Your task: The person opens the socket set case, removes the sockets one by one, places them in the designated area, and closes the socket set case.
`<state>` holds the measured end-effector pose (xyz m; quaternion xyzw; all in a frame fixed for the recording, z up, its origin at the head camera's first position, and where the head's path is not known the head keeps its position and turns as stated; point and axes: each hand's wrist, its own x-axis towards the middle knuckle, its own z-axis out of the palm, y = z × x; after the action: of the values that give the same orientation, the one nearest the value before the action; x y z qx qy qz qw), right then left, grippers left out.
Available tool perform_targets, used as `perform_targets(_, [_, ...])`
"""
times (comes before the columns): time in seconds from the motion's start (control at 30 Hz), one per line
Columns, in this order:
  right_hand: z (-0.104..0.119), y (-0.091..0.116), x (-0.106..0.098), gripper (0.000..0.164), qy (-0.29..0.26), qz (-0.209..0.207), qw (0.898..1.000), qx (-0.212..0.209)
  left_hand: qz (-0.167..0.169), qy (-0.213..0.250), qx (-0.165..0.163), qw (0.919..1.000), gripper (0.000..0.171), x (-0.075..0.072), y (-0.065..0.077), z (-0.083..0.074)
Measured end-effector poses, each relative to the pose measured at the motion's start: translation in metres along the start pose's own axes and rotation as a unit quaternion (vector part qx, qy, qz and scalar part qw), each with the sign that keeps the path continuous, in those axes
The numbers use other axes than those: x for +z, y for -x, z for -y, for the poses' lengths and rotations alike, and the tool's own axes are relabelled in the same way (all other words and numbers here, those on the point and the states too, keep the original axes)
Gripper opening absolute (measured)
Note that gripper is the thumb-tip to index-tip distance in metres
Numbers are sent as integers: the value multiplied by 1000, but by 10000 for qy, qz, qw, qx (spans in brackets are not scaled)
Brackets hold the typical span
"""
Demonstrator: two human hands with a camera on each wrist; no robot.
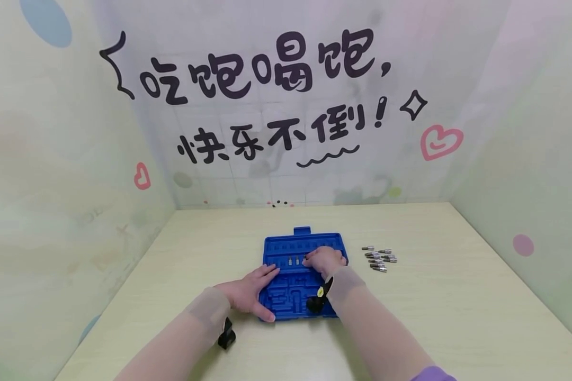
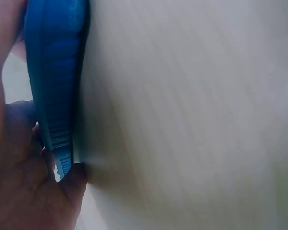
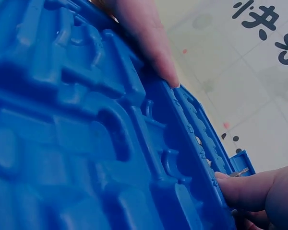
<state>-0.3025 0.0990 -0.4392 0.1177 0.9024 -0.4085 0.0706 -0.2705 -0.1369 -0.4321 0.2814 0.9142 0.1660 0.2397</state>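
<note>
A blue plastic tool case (image 1: 278, 312) lies spread flat on the table, its moulded recesses facing up. My left hand (image 1: 248, 291) rests on its left side, fingers stretched over the edge and thumb at the near corner. Along the left wrist view's edge, the case's ribbed side wall (image 2: 57, 81) shows beside that hand. Over the slotted row, my right hand (image 1: 325, 260) pinches a small metal bit socket (image 3: 239, 172), mostly hidden by the fingers. Two bit sockets (image 1: 293, 261) stand in slots just left of these fingertips.
Several loose silver bit sockets with dark tips (image 1: 380, 259) lie on the table right of the case. The case's latch tab (image 1: 302, 231) points toward the back wall. Walls (image 1: 515, 211) border the pale table (image 1: 434, 317) at the back and sides.
</note>
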Motion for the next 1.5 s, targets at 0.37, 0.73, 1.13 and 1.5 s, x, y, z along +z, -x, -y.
perform_targets(0.37, [1,7,3,14,-551,-297,9979,148,13,-67,14,10000,113,1,-1,2])
perform_targets(0.73, [-1,2,5,13,-378,-287,9989,-26,-8,-103,13,9999,113,2,-2,3])
perform_targets(1.13, [0,2,4,14,-423,-253,9987,85,4,-108,-36,9999,113,2,-2,2])
perform_targets(1.5, [-1,5,5,15,-575,-299,9978,120,-9,-58,-22,10000,113,2,-2,3])
